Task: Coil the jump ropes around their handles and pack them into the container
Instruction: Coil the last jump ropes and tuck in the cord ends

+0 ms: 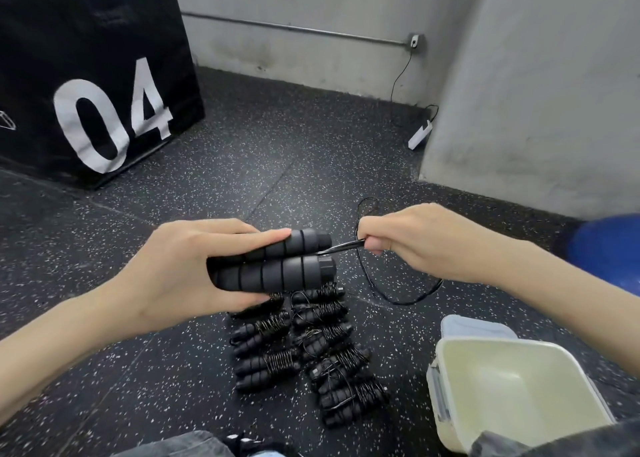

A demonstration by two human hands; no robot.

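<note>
At the centre of the frame, the left hand (194,266) grips a pair of black foam handles (273,262) side by side, fingers curled over the top and thumb underneath, their cord ends pointing right. Just right of them, the right hand (412,242) is closed in a fist around the thin black rope (398,295), pinching it taut where it leaves the handle caps; the slack loops down onto the speckled floor (242,152) and curls up behind the fist.

Below the handles, in the lower middle of the frame, lie two columns of finished bundles (304,352), each pair of handles wound with cord. At lower right stands the pale container (519,387), open and seemingly holding nothing yet, with its lid (478,327) lying just behind it.

No turns show on the held pair, so the winding appears to be only beginning. To do it well, the left hand should keep both handles pressed flush and parallel so they do not scissor apart. The right hand should hold steady tension, lay each turn snug against the last across the middle of the grips, and let the slack feed freely from the floor without kinking. The tail wants tucking under a last turn so the bundle holds when set down.

At upper left sits a black box (93,82) marked 04.
</note>
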